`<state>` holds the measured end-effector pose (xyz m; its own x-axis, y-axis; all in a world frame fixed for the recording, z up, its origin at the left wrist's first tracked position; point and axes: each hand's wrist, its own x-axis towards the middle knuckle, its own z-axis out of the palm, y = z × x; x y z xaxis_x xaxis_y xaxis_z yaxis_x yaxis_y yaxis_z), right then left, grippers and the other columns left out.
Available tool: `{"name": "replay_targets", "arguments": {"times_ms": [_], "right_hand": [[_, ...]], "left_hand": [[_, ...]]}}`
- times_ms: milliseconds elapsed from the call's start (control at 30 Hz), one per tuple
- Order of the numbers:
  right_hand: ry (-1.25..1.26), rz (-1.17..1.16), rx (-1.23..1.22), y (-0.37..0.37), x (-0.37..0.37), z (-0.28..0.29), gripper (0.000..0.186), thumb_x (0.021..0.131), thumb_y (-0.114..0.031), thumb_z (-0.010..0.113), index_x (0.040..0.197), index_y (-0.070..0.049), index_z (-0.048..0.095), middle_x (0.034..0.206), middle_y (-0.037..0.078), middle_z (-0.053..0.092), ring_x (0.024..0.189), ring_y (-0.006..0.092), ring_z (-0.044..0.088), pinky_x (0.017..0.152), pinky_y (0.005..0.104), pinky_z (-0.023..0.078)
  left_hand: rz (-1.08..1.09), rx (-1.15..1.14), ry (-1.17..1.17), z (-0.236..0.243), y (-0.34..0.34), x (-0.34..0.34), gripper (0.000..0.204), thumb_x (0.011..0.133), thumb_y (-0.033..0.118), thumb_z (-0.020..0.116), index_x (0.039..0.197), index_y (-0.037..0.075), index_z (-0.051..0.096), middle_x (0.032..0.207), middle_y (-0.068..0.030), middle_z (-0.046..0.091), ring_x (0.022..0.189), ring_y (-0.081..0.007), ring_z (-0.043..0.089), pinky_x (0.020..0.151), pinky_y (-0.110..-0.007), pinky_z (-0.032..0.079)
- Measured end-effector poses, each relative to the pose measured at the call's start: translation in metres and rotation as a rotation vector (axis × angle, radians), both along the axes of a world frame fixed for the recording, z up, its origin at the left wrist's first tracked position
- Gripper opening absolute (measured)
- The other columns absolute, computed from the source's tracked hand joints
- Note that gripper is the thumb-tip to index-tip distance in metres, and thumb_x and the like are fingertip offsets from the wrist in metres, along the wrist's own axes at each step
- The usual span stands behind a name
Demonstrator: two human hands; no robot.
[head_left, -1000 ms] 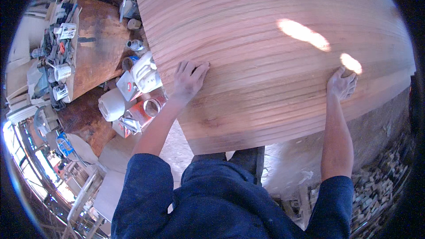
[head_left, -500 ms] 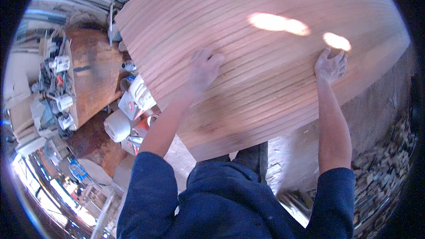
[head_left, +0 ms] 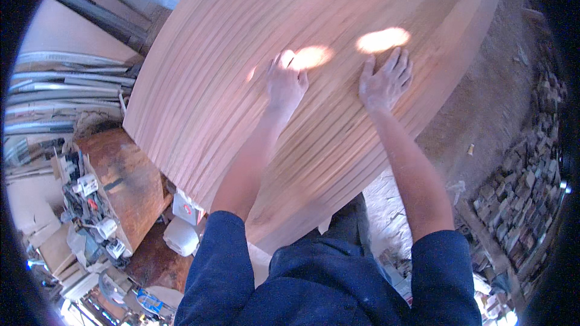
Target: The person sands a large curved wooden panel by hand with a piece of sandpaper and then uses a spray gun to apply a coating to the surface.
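A large curved wooden surface [head_left: 229, 66], built of narrow pinkish-brown strips and shaped like an upturned boat hull, spreads in front of me. My left hand [head_left: 286, 83] rests on its middle with the fingers curled; whether something small lies under them I cannot make out. To the right, my right hand [head_left: 383, 81] lies flat on the wood, fingers spread, holding nothing. Both hands look dusty. Bright patches of light [head_left: 383, 40] fall on the strips just beyond my fingertips.
On the left stands a brown wooden table [head_left: 130, 187], with cups and tools [head_left: 84, 205] crowded beside it. A white bucket [head_left: 181, 236] is near my left elbow. Long strips [head_left: 66, 93] are stacked farther left. Small wood blocks [head_left: 519, 199] are piled at the right.
My view has turned, so the hull now slants more steeply. The right hand is closer to the left one, its fingers more spread. My left hand is still curled on the wood.
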<state>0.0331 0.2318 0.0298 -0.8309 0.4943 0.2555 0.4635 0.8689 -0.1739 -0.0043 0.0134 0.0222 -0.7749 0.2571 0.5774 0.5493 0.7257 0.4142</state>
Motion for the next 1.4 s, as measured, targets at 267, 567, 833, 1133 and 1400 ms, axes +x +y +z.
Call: {"name": "replay_targets", "arguments": {"times_ms": [267, 567, 833, 1133, 1400], "right_hand": [[-0.056, -0.014, -0.091, 0.011, 0.002, 0.012, 0.078, 0.096, -0.046, 0.052, 0.151, 0.004, 0.03, 0.157, 0.022, 0.028, 0.146, 0.0433, 0.022, 0.12, 0.0551, 0.015], [-0.138, 0.02, -0.291, -0.001, 0.0, 0.018, 0.069, 0.097, -0.046, 0.05, 0.153, -0.008, 0.034, 0.163, 0.016, 0.021, 0.149, 0.0457, 0.012, 0.121, 0.059, 0.008], [-0.132, 0.037, -0.35, 0.012, -0.005, 0.031, 0.062, 0.098, -0.045, 0.049, 0.149, -0.009, 0.044, 0.164, 0.012, 0.021, 0.149, 0.0465, 0.012, 0.12, 0.06, 0.008], [-0.074, 0.129, -0.41, 0.006, 0.006, 0.025, 0.065, 0.096, -0.043, 0.051, 0.148, -0.006, 0.043, 0.162, 0.016, 0.023, 0.149, 0.0462, 0.012, 0.12, 0.0618, 0.008], [-0.048, 0.19, -0.481, 0.044, 0.007, 0.02, 0.079, 0.088, -0.043, 0.061, 0.15, -0.003, 0.035, 0.162, 0.015, 0.022, 0.149, 0.0461, 0.009, 0.119, 0.0628, 0.005]], "left_hand": [[0.03, 0.077, -0.287, 0.003, 0.164, -0.119, 0.008, 0.087, 0.017, 0.065, 0.087, 0.01, 0.071, 0.094, -0.012, 0.066, 0.092, -0.0341, 0.063, 0.081, -0.044, 0.051], [0.056, -0.057, -0.249, 0.003, 0.269, -0.23, 0.016, 0.088, 0.02, 0.062, 0.089, 0.006, 0.071, 0.095, -0.0174, 0.069, 0.088, -0.0385, 0.066, 0.083, -0.049, 0.051], [0.021, 0.013, -0.426, -0.011, 0.043, -0.063, 0.019, 0.086, 0.008, 0.071, 0.105, 0.011, 0.073, 0.103, -0.016, 0.071, 0.1, -0.0309, 0.068, 0.087, -0.039, 0.054], [0.091, 0.005, -0.309, 0.005, 0.254, -0.226, 0.021, 0.087, 0.021, 0.068, 0.1, 0.005, 0.071, 0.098, -0.0194, 0.069, 0.085, -0.0415, 0.065, 0.078, -0.048, 0.053], [0.171, 0.016, -0.295, -0.012, 0.163, -0.106, 0.01, 0.088, 0.017, 0.068, 0.094, 0.011, 0.073, 0.095, -0.0116, 0.068, 0.093, -0.0354, 0.061, 0.089, -0.047, 0.044]]}}
